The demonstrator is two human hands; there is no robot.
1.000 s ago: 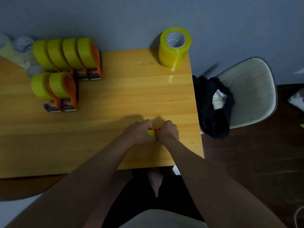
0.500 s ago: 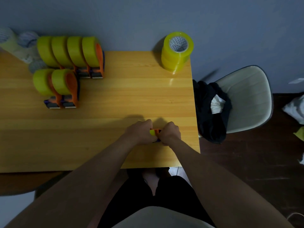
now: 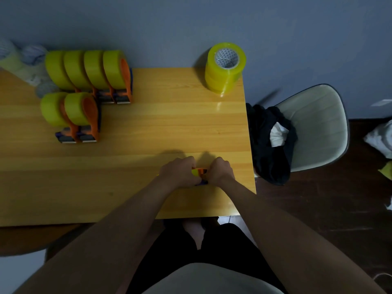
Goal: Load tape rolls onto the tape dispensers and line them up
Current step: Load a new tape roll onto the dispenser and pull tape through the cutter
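Both hands meet near the right front part of the wooden table point(image 3: 169, 124): left hand point(image 3: 179, 174) and right hand point(image 3: 220, 171), fingers curled inward, knuckles up, gripping one tape dispenser point(image 3: 200, 175) between them. Only a sliver of it shows, yellow tape, orange body, a dark blue edge low down; the rest is hidden under the fingers. At the far left, four loaded dispensers point(image 3: 95, 73) stand side by side in a back row, touching. Two more loaded dispensers point(image 3: 72, 113) stand together just in front of that row, toward its left end. A stack of yellow tape rolls point(image 3: 223, 70) stands upright at the far right corner, well apart from the hands. Beside the table's right edge, a pale chair point(image 3: 314, 126) carries dark clothing point(image 3: 267, 145).
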